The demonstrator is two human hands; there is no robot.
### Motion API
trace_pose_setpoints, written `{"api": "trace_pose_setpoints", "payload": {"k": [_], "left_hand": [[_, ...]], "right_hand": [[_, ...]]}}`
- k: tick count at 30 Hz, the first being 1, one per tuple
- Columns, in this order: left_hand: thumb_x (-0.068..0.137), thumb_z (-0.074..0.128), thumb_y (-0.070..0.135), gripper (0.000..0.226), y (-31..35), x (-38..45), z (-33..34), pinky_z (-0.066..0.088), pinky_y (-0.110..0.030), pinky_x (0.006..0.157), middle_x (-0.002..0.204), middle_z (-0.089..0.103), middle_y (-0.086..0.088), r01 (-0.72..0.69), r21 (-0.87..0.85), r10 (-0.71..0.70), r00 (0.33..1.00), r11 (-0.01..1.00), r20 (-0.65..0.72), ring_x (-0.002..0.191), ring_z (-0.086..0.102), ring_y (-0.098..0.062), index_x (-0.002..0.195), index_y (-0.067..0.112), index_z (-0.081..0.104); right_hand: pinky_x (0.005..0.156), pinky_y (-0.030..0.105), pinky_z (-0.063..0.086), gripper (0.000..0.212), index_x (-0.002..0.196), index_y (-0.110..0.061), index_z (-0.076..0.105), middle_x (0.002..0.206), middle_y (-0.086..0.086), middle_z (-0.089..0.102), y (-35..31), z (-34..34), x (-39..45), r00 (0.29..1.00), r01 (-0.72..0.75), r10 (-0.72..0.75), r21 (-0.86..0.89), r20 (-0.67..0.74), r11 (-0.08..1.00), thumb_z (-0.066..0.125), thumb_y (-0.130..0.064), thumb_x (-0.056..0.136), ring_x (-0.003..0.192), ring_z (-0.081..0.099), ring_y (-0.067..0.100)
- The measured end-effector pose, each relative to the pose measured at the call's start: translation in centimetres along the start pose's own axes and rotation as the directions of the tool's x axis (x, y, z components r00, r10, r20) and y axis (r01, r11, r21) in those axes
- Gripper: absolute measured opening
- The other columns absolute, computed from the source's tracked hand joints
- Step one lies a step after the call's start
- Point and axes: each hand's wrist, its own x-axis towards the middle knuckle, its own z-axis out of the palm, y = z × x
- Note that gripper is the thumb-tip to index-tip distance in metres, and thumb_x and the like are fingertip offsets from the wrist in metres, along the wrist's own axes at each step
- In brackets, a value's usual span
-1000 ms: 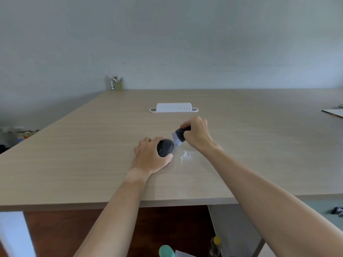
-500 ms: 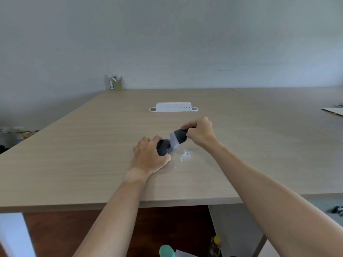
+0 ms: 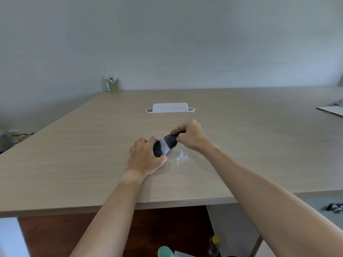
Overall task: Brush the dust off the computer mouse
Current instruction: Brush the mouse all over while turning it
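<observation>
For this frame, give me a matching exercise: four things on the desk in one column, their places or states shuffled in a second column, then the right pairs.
Things:
1. computer mouse
2. brush
3. white tray
4. pen holder

Places or states:
A. far left corner of the table, by the wall
B. gripped by the left hand on the table
C. middle of the table, beyond both hands
D. held by the right hand, pale bristles on the mouse

Pairs: 1-B, 2-D, 3-C, 4-A

Wood table: mouse near front-mid, white dust just beside it, white tray further back, pen cup at far corner, papers at rt edge.
</observation>
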Motion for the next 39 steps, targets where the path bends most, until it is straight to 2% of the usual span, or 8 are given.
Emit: {"api": "trace_pose_setpoints", "payload": {"k": [5, 7, 11, 16, 21, 26, 34, 39], "left_hand": [[0.064, 0.05, 0.04, 0.053, 0.1, -0.3, -0.3, 0.027, -0.03, 0.09, 0.101, 0.05, 0.005, -0.015, 0.001, 0.015, 1.0, 1.0, 0.005, 0.108, 0.047, -0.022, 0.116, 0.035, 0.055], [0.063, 0.048, 0.038, 0.054, 0.2, -0.3, -0.3, 0.028, -0.031, 0.092, 0.104, 0.052, 0.005, -0.014, 0.024, 0.014, 1.0, 1.0, 0.011, 0.109, 0.046, -0.023, 0.116, 0.032, 0.055], [0.062, 0.044, 0.034, 0.054, 0.3, -0.1, -0.2, 0.029, -0.032, 0.094, 0.11, 0.056, 0.005, -0.007, 0.046, 0.006, 1.0, 0.999, 0.019, 0.111, 0.046, -0.023, 0.115, 0.027, 0.056], [0.062, 0.04, 0.027, 0.055, 0.2, -0.3, -0.3, 0.028, -0.031, 0.096, 0.111, 0.057, 0.008, -0.009, 0.031, 0.008, 1.0, 0.999, 0.002, 0.112, 0.044, -0.021, 0.114, 0.029, 0.056], [0.066, 0.045, 0.016, 0.045, 0.3, -0.2, -0.3, 0.028, -0.031, 0.089, 0.107, 0.056, 0.004, -0.007, 0.039, 0.006, 1.0, 0.999, 0.012, 0.11, 0.043, -0.024, 0.109, 0.027, 0.056], [0.07, 0.048, 0.011, 0.052, 0.2, -0.3, -0.4, 0.027, -0.028, 0.091, 0.113, 0.056, 0.004, -0.018, 0.017, 0.018, 1.0, 1.0, 0.0, 0.114, 0.042, -0.023, 0.118, 0.029, 0.058], [0.072, 0.049, 0.003, 0.053, 0.5, -0.4, -0.3, 0.027, -0.031, 0.097, 0.121, 0.049, -0.001, -0.013, 0.082, 0.017, 0.999, 0.997, -0.045, 0.116, 0.037, -0.026, 0.119, 0.027, 0.062], [0.071, 0.046, -0.004, 0.065, 0.3, -0.4, -0.3, 0.032, -0.034, 0.099, 0.123, 0.05, 0.001, -0.011, 0.036, 0.013, 0.999, 0.999, -0.044, 0.118, 0.038, -0.025, 0.123, 0.031, 0.062]], "right_hand": [[0.053, 0.031, 0.032, 0.015, 0.061, 0.011, 0.055, 0.056, 0.011, 0.042, 0.1, 0.3, 0.7, 0.985, -0.005, -0.015, -0.11, -0.173, 0.994, 0.042, 0.007, 0.057, 0.064, 0.028, 0.03], [0.06, 0.036, 0.048, 0.024, 0.07, 0.01, 0.067, 0.065, 0.017, 0.064, -0.4, 0.0, 1.0, 0.98, -0.042, 0.038, -0.017, -0.196, 0.999, 0.044, 0.008, 0.063, 0.071, 0.048, 0.04], [0.077, 0.025, 0.047, 0.036, 0.091, -0.002, 0.077, 0.088, 0.009, 0.073, -0.8, -0.1, 0.7, 0.994, -0.106, 0.106, -0.007, 0.01, 0.994, 0.047, 0.009, 0.073, 0.093, 0.061, 0.02], [0.078, 0.055, 0.054, 0.036, 0.087, 0.017, 0.065, 0.1, 0.034, 0.065, -0.9, -0.1, 0.7, 0.991, -0.048, 0.035, -0.103, -0.128, 0.994, 0.042, 0.008, 0.061, 0.104, 0.059, 0.043], [0.068, 0.027, 0.049, 0.034, 0.086, -0.002, 0.078, 0.068, 0.008, 0.069, -1.0, -0.4, 0.7, 0.99, -0.138, 0.137, 0.03, 0.041, 0.99, 0.049, 0.009, 0.072, 0.067, 0.06, 0.015], [0.083, 0.035, 0.056, 0.036, 0.087, 0.002, 0.076, 0.096, 0.014, 0.074, -0.9, -0.4, 0.4, 0.997, -0.057, 0.052, -0.088, -0.058, 0.994, 0.044, 0.009, 0.071, 0.097, 0.065, 0.026], [0.076, 0.024, 0.05, 0.038, 0.088, -0.004, 0.078, 0.089, 0.008, 0.075, -1.0, -0.3, 0.3, 0.995, -0.084, 0.085, -0.01, 0.051, 0.996, 0.047, 0.009, 0.072, 0.09, 0.063, 0.017], [0.078, 0.027, 0.051, 0.033, 0.084, -0.001, 0.077, 0.086, 0.007, 0.074, -0.7, -0.7, 0.7, 0.978, -0.114, 0.124, 0.069, -0.17, 0.991, 0.047, 0.007, 0.074, 0.089, 0.062, 0.018]]}}
